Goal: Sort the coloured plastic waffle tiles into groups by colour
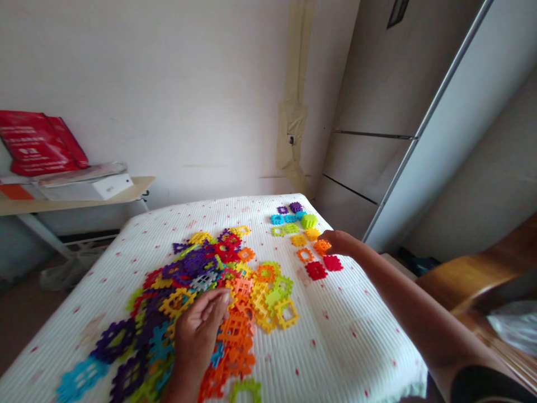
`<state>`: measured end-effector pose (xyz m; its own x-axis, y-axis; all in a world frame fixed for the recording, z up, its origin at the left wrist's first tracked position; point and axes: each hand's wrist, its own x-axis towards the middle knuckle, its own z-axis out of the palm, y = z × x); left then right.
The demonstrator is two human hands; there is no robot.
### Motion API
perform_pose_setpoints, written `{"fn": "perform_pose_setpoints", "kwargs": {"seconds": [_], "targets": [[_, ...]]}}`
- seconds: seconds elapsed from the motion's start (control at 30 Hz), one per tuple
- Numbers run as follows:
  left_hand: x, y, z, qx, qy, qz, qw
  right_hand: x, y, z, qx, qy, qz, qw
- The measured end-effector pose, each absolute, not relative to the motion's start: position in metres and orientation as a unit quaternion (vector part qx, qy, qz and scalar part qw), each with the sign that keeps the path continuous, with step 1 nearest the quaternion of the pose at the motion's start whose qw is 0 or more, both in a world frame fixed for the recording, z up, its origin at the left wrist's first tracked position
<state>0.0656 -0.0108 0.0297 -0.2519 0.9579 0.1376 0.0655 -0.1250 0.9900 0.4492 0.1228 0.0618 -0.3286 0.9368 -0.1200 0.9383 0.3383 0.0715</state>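
A heap of colourful interlocking plastic pieces [193,263] spreads over the left and middle of the cloth-covered surface. Above its near part is my left hand [201,327], fingers curled and thumb pressed toward the index finger; whatever may be in that pinch cannot be made out against the pieces behind. My right hand [340,243] reaches to the right side, its fingertips closed on an orange interlocking piece [322,247]. Around it lie small groups sorted by colour: yellow pieces [312,234] behind, red pieces [316,271] in front, green pieces [309,221] and purple pieces [296,207] farther back.
The white ribbed cloth [335,336] with red specks covers the work surface. At the left, a side table [140,187] carries a white box [109,186] and a red bag [37,143]. A tall grey cabinet [377,101] stands behind on the right, beside the wall.
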Motion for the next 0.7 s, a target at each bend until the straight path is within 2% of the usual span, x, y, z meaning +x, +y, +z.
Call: {"fn": "perform_pose_setpoints", "kwargs": {"seconds": [0.53,0.7], "targets": [[0.0654,-0.0094,0.0295,0.476,0.534,0.585,0.382,0.4434,0.1252,0.0638,0.59,0.801,-0.021,0.101],[0.0648,-0.0089,0.0278,0.477,0.543,0.578,0.379,0.4461,0.1223,0.0634,0.606,0.792,-0.02,0.074]]}}
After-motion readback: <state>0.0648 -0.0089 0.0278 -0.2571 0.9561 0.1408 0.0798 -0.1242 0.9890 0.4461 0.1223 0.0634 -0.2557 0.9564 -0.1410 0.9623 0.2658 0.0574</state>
